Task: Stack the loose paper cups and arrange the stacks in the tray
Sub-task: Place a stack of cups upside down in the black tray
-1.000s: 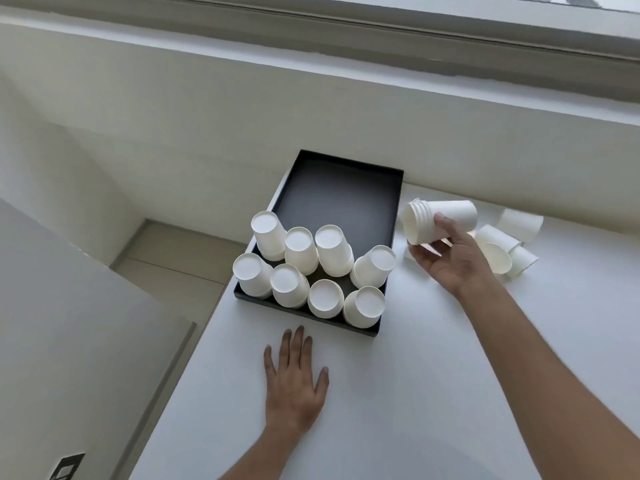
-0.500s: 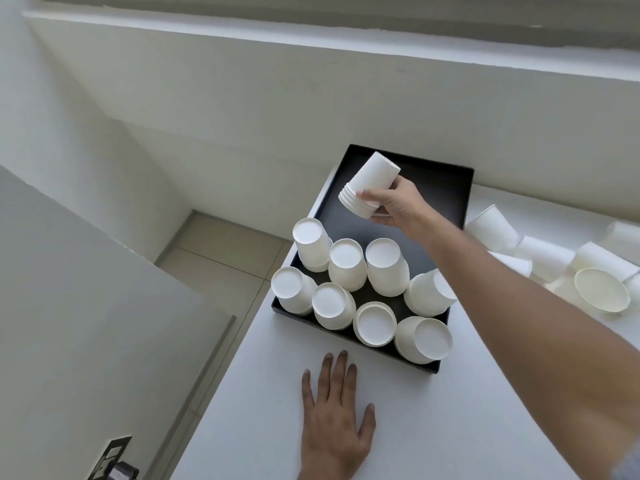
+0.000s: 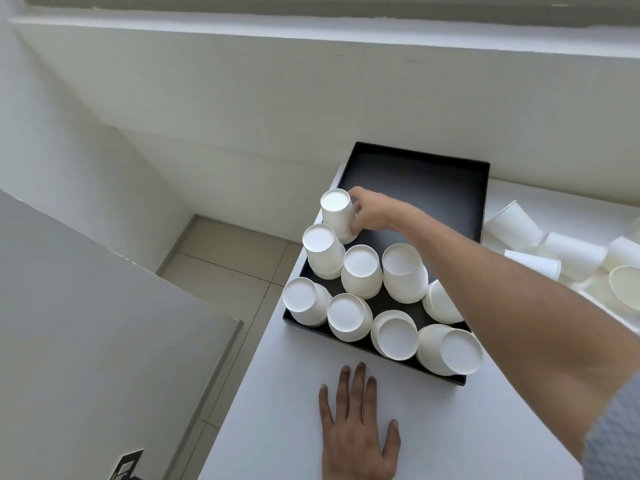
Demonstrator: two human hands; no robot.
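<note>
The right hand grips a cup stack; set it flat in the tray, snug beside its neighbor, while the left hand lies open

The tray sits at the left edge of the table, with eight upside-down cup stacks filling its near half. A ninth stack stands in the tray just behind them, against its left wall. Loose cups lie on the table to the tray's right.
</note>
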